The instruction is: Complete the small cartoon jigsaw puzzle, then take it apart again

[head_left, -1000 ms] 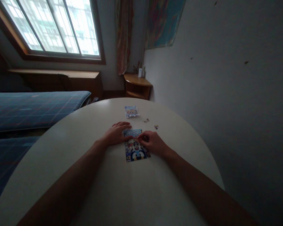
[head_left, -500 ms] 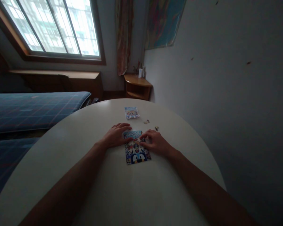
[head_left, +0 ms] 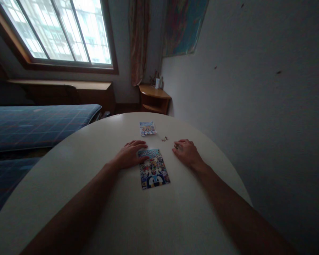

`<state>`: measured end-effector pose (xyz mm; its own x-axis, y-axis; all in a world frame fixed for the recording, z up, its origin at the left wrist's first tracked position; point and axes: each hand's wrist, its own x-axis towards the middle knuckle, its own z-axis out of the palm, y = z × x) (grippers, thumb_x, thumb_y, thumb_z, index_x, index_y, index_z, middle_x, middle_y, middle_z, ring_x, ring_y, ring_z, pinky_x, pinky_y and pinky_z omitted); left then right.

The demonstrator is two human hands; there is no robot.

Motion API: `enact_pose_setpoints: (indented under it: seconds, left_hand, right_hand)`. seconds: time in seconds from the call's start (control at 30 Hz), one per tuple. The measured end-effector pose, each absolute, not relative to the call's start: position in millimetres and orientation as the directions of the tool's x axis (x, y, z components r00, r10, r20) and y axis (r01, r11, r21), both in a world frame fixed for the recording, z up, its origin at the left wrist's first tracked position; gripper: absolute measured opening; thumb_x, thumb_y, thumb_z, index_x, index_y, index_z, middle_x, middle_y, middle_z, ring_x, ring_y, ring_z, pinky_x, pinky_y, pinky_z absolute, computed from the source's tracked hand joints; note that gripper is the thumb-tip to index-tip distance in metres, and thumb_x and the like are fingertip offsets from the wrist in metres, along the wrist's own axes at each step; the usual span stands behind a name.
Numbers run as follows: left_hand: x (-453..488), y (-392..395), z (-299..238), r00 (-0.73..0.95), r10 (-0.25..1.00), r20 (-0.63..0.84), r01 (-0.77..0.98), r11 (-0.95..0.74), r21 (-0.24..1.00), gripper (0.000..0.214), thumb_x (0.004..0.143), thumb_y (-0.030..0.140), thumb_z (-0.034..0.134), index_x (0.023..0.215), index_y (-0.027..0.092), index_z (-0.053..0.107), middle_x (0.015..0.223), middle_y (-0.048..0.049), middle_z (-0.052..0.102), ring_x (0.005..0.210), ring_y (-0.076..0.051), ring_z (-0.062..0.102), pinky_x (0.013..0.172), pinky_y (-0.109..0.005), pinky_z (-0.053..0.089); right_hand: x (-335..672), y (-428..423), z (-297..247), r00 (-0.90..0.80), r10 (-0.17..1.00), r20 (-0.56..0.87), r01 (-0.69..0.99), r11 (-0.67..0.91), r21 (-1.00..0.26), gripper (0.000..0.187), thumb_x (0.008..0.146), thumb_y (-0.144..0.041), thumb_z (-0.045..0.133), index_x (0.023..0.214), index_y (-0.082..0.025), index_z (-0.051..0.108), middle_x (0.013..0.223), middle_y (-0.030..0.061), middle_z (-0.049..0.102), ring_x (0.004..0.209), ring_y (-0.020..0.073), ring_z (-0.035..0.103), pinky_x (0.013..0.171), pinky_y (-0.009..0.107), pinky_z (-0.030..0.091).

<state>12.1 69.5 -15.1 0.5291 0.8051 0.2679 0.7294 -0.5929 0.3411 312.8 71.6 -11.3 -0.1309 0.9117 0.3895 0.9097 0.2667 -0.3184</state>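
Note:
A colourful cartoon picture puzzle (head_left: 154,170), with a blue dog's face at its near end, lies flat on the white table. My left hand (head_left: 131,154) is open along its upper left side, fingers stretched out and thumb resting on the top left part. To the right of the puzzle, apart from it, my right hand (head_left: 187,153) has its fingers curled and its fingertips closed round a small puzzle piece (head_left: 176,146). The fingers partly cover that piece. A few more small puzzle pieces (head_left: 164,139) lie beyond, between the two hands.
A small printed packet (head_left: 147,129) with a similar cartoon lies at the far side of the round white table (head_left: 117,212). A bed with a blue plaid mattress (head_left: 42,124) stands at the left. A wall (head_left: 255,124) runs along the right, and a wooden corner shelf (head_left: 155,92) stands behind.
My right hand has moved off the puzzle, rightward to the small piece that lay on the table, and its fingers now surround it. My left hand stays in place.

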Motion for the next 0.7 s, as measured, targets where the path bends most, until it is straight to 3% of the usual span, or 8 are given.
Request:
enact_pose_setpoints:
  seconds: [0.1, 0.3, 0.53, 0.7]
  left_hand:
    - [12, 70, -16, 0.530, 0.801, 0.277, 0.730, -0.598, 0.332, 0.052, 0.085, 0.061, 0.055, 0.125, 0.028, 0.061, 0.141, -0.0052, 0.053, 0.128, -0.029, 0.049, 0.109, -0.048, 0.037]
    - [11, 71, -18, 0.532, 0.804, 0.264, 0.741, -0.593, 0.316, 0.053, 0.085, 0.062, 0.054, 0.125, 0.028, 0.060, 0.140, -0.0049, 0.053, 0.128, -0.029, 0.049, 0.109, -0.049, 0.037]
    - [11, 72, -19, 0.533, 0.801, 0.273, 0.736, -0.598, 0.317, 0.051, 0.086, 0.061, 0.054, 0.124, 0.028, 0.061, 0.141, -0.0045, 0.053, 0.129, -0.028, 0.048, 0.109, -0.047, 0.037]
    - [12, 72, -19, 0.528, 0.789, 0.314, 0.717, -0.613, 0.333, 0.045, 0.087, 0.054, 0.055, 0.122, 0.025, 0.062, 0.136, -0.0063, 0.057, 0.126, -0.027, 0.051, 0.108, -0.047, 0.039]
  right_hand:
    - [317, 72, -12, -0.256, 0.904, 0.342, 0.856, 0.376, -0.354, 0.027, 0.087, -0.029, 0.061, 0.109, -0.019, 0.073, 0.110, 0.0120, 0.066, 0.101, 0.0239, 0.058, 0.096, 0.040, 0.044]
    - [304, 60, -2, -0.472, 0.833, 0.288, 0.712, 0.553, -0.434, 0.024, 0.090, -0.019, 0.058, 0.108, -0.020, 0.073, 0.106, 0.0090, 0.069, 0.098, 0.0205, 0.060, 0.092, 0.036, 0.046]
    - [297, 55, 3, -0.440, 0.872, 0.213, 0.706, 0.483, -0.519, 0.025, 0.085, -0.022, 0.066, 0.108, -0.017, 0.072, 0.101, 0.0094, 0.070, 0.087, 0.0182, 0.063, 0.083, 0.033, 0.049]
    - [293, 55, 2, -0.438, 0.854, 0.280, 0.740, 0.520, -0.428, 0.020, 0.092, -0.029, 0.057, 0.096, -0.017, 0.073, 0.094, 0.0082, 0.070, 0.085, 0.0176, 0.062, 0.079, 0.030, 0.046]
